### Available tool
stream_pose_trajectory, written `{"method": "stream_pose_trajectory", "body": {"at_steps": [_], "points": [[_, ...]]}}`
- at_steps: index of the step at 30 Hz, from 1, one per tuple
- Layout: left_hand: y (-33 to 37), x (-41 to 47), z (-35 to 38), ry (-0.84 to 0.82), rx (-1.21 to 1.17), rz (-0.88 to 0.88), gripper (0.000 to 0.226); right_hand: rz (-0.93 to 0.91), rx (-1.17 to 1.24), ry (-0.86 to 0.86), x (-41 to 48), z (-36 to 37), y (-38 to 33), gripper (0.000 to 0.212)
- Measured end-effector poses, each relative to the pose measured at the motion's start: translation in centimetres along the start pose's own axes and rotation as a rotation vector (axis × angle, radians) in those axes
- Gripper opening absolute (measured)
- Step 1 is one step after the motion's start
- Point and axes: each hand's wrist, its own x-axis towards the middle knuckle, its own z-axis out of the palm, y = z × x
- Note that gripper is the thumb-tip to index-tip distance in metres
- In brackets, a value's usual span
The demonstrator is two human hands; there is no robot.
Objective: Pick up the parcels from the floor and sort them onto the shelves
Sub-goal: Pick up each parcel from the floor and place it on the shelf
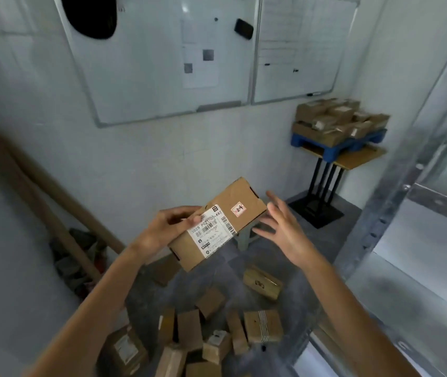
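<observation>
Left hand [162, 227] grips labelled parcel [216, 224] at near-left end; right hand [282, 227] open, fingers spread, just beside parcel's right edge, above parcels on floor [263, 326].

Two whiteboards [149, 104] hang on the wall [216, 148], cardboard tubes [26, 194] lean at left, a blue pallet [302, 139] tops a table [358, 159].

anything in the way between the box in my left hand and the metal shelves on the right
Nothing visible blocks it. The left hand holds the labelled parcel; only the open right hand lies on its shelf side. The metal shelves open beyond their upright post.
</observation>
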Motion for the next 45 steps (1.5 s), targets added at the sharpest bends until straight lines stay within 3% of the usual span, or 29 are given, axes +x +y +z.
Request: {"method": "stream_pose_trajectory", "body": {"at_steps": [2, 6, 11, 15, 20, 22, 24, 26, 29, 33, 39, 42, 45], "points": [[2.2, 0.2, -0.4, -0.07, 0.047, 0.061, 0.016, -0.064, -0.115, 0.02, -1.7, 0.0, -2.2, 0.074], [5.4, -0.2, -0.7, -0.219, 0.127, 0.158, 0.023, -0.153, -0.209, 0.102, -5.3, 0.3, -4.2, 0.044], [6.8, -0.7, -0.3, -0.349, 0.2, 0.277, 0.027, -0.189, -0.283, 0.236, -11.0, 0.8, -4.5, 0.034], [8.0, -1.0, 2.1, -0.51, 0.215, 0.378, 0.037, -0.232, -0.225, 0.401, -16.0, 0.5, -3.7, 0.047], [8.5, -3.0, 9.4, -0.283, 0.162, 0.595, 0.052, -0.283, -0.135, 0.719, -24.6, -1.6, -2.5, 0.062], [8.2, -4.5, 12.6, -0.279, 0.08, 0.58, 0.06, -0.295, -0.109, 0.826, -29.0, -2.7, -2.2, 0.066], [8.1, -6.3, 16.1, -0.392, 0.056, 0.498, 0.07, -0.303, -0.108, 0.923, -33.8, -3.7, -2.0, 0.063], [8.7, -8.6, 19.9, -0.617, 0.048, 0.384, 0.076, -0.319, -0.108, 1.033, -38.9, -4.5, -2.1, 0.062], [10.4, -12.8, 25.9, -0.907, 0.018, 0.334, 0.058, -0.31, -0.128, 1.153, -46.2, -5.4, -2.2, 0.063], [13.9, -18.7, 33.6, -1.046, 0.034, 0.443, 0.043, -0.269, -0.153, 1.249, -56.7, -5.9, -2.2, 0.055], [17.7, -31.6, 45.2, -1.292, 0.015, 0.52, 0.051, -0.189, -0.157, 1.469, -74.1, -6.0, -2.0, 0.043], [18.7, -38.9, 50.6, -1.397, 0.005, 0.525, 0.053, -0.144, -0.138, 1.568, -82.7, -6.2, -1.5, 0.048], [19.5, -45.6, 55.2, -1.464, -0.024, 0.529, 0.041, -0.092, -0.163, 1.638, -90.1, -6.7, -1.1, 0.055]]}}
